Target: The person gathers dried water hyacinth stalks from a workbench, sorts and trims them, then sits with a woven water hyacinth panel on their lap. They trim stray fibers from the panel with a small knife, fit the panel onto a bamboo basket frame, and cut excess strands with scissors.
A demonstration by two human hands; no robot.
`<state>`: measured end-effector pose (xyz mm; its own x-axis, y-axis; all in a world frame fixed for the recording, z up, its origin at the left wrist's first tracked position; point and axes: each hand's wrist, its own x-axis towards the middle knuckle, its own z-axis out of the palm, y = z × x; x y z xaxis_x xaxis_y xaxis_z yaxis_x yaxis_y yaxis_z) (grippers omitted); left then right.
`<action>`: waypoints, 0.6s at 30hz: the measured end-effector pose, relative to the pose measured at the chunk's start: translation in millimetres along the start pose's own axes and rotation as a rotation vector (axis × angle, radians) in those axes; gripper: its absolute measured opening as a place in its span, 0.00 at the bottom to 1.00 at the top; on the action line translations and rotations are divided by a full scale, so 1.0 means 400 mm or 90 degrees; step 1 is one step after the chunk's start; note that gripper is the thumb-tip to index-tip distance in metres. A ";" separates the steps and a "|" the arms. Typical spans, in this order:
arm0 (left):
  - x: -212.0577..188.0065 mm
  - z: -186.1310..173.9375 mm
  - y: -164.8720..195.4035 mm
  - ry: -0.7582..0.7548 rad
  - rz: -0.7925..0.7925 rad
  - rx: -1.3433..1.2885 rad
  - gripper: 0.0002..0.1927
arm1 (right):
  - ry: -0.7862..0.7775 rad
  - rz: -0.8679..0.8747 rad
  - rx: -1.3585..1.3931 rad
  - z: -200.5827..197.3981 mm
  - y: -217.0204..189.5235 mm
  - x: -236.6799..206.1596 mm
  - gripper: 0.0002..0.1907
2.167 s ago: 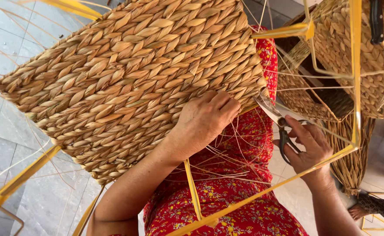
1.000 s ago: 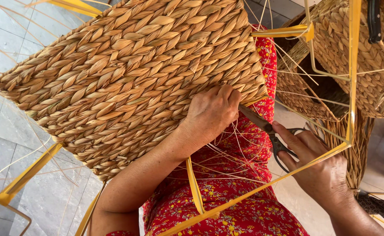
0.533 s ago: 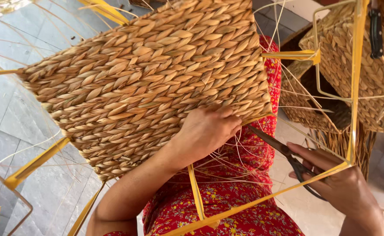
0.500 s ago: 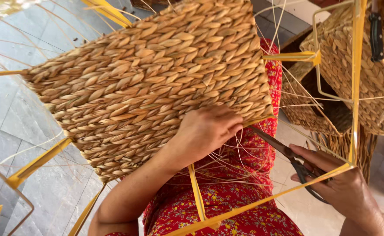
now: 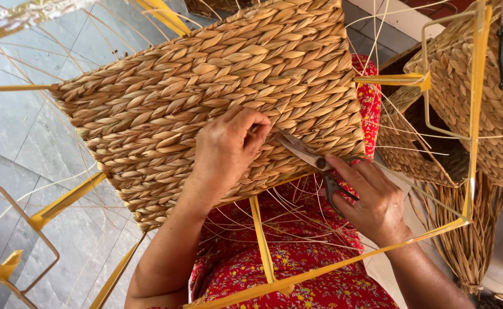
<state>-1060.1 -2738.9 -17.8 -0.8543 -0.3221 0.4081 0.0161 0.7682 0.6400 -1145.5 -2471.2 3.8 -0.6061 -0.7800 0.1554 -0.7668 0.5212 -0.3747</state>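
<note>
The left hand [image 5: 225, 151] is lying on the woven panel [image 5: 205, 97], fingers curled and pressed together, the fingertips pinching at a spot on the weave just beside the scissor tips. The right hand [image 5: 371, 200] is closed around the handles of the scissors [image 5: 314, 163], fingers through the loops, and is holding the blades flat against the panel with the tips pointing at the left hand's fingertips.

Compared with a second ago, the scissors have been brought up from below the panel's lower edge and are now lying on the weave itself; the right hand has followed them in, and the left hand has shifted slightly up the panel to meet the blades. This indicates that a trimming step on the panel surface is in hand, with a stray fibre probably being held for the cut; the fibre itself is too small to make out.

The panel is tilted over the person's lap, against a red flowered garment [image 5: 297, 269]. It is mounted on a yellow wire frame [image 5: 474, 114], with thin loose strands [image 5: 297, 217] hanging beneath. A second woven basket [image 5: 468, 74] is standing at the right. A grey tiled floor [image 5: 22, 131] is lying at the left.
</note>
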 end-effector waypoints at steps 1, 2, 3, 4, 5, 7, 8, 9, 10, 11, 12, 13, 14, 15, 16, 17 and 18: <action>0.001 -0.006 -0.003 -0.007 -0.011 -0.027 0.07 | -0.009 -0.012 -0.009 0.001 -0.001 0.006 0.39; 0.002 -0.011 -0.005 -0.014 -0.021 -0.054 0.06 | -0.020 -0.023 -0.017 0.004 -0.002 0.013 0.39; 0.002 -0.015 -0.005 -0.014 -0.033 -0.065 0.06 | -0.030 -0.033 -0.025 0.007 -0.002 0.019 0.38; 0.002 -0.020 -0.003 -0.016 -0.045 -0.077 0.06 | -0.040 -0.042 -0.033 0.010 -0.003 0.021 0.38; 0.002 -0.024 0.000 -0.018 -0.056 -0.089 0.06 | -0.043 -0.046 -0.035 0.012 -0.003 0.025 0.38; 0.005 -0.035 0.005 -0.022 -0.069 -0.118 0.06 | -0.046 -0.056 -0.041 0.013 -0.004 0.027 0.39; 0.007 -0.040 0.008 -0.023 -0.077 -0.133 0.06 | -0.039 -0.055 -0.033 0.012 -0.005 0.028 0.39; 0.009 -0.045 0.010 -0.033 -0.085 -0.147 0.06 | -0.034 -0.053 -0.025 0.010 -0.005 0.026 0.38; 0.013 -0.049 0.012 -0.042 -0.092 -0.161 0.05 | -0.029 -0.051 -0.016 0.008 -0.006 0.024 0.38; 0.017 -0.052 0.012 -0.050 -0.099 -0.175 0.05 | -0.028 -0.045 -0.024 0.005 -0.007 0.023 0.38; 0.020 -0.054 0.012 -0.056 -0.108 -0.179 0.05 | -0.027 -0.040 -0.031 0.004 -0.008 0.022 0.39; 0.021 -0.056 0.013 -0.062 -0.118 -0.185 0.05 | -0.026 -0.033 -0.038 0.004 -0.009 0.022 0.39; 0.022 -0.057 0.012 -0.070 -0.129 -0.191 0.04 | -0.022 -0.040 -0.039 0.005 -0.011 0.022 0.39; 0.022 -0.058 0.012 -0.068 -0.119 -0.194 0.05 | -0.018 -0.047 -0.040 0.007 -0.013 0.024 0.39; 0.021 -0.058 0.010 -0.063 -0.108 -0.197 0.05 | -0.011 -0.054 -0.041 0.012 -0.016 0.027 0.39; 0.020 -0.058 0.009 -0.058 -0.095 -0.200 0.05 | -0.014 -0.057 -0.045 0.017 -0.019 0.032 0.40; 0.018 -0.057 0.007 -0.057 -0.097 -0.199 0.05 | -0.017 -0.061 -0.048 0.021 -0.022 0.036 0.41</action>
<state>-1054.4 -2751.7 1.9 -0.9011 -0.3592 0.2429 0.0318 0.5039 0.8632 -1145.7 -2490.0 1.7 -0.5238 -0.8363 0.1620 -0.8355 0.4674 -0.2889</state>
